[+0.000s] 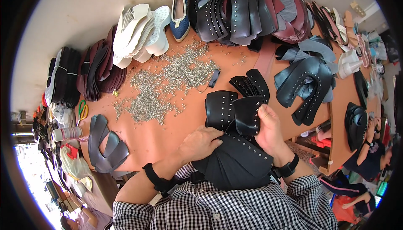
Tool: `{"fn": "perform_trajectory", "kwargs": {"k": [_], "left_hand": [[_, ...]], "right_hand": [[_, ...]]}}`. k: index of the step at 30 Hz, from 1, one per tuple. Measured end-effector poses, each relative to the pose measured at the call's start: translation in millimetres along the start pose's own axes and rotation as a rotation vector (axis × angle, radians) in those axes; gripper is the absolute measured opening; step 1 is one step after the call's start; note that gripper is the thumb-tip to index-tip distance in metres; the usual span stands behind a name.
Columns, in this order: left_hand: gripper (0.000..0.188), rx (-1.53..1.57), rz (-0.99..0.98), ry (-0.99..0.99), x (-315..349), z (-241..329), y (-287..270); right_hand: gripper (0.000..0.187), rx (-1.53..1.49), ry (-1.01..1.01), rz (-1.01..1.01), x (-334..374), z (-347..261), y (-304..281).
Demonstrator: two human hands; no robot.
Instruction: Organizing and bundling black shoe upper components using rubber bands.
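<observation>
Sorting of studded black leather pieces (235, 154) is in hand, judging by the stack held at the table's near edge. Left hand (200, 144) presses flat on the stack, fingers together; right hand (268, 131) pinches the top piece (247, 114). Next move likely calls for lifting that piece free without disturbing the rest.

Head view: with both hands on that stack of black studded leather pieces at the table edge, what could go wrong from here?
1. The stack of black leather pieces overhangs the table edge toward the person; if the left hand or right hand loosens, pieces may slide off.
2. The pile of small metal studs lies loose just beyond the left hand; a sweep of the forearm could scatter them.
</observation>
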State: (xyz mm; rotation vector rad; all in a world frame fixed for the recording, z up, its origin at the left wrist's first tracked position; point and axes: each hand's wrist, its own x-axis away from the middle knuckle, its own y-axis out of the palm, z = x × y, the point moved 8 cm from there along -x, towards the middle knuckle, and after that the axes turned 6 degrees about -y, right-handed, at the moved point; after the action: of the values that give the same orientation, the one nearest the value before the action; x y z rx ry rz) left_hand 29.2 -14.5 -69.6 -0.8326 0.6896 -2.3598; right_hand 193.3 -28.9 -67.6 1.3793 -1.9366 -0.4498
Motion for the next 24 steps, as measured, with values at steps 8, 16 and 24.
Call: {"fn": "perform_trajectory", "kwargs": {"k": [8,16,24], "left_hand": [[0.036,0.135,0.023,-0.076,0,-3,-5],[0.034,0.074,0.027,-0.069,-2,-7,-2],[0.029,0.114,0.027,-0.069,-1,-7,-9]], "right_hand": [[0.011,-0.13,-0.029,-0.094,-24,-16,3],[0.017,0.024,-0.213,-0.084,-30,-29,-12],[0.017,-0.504,-0.229,0.02,-38,-32,-22]]}}
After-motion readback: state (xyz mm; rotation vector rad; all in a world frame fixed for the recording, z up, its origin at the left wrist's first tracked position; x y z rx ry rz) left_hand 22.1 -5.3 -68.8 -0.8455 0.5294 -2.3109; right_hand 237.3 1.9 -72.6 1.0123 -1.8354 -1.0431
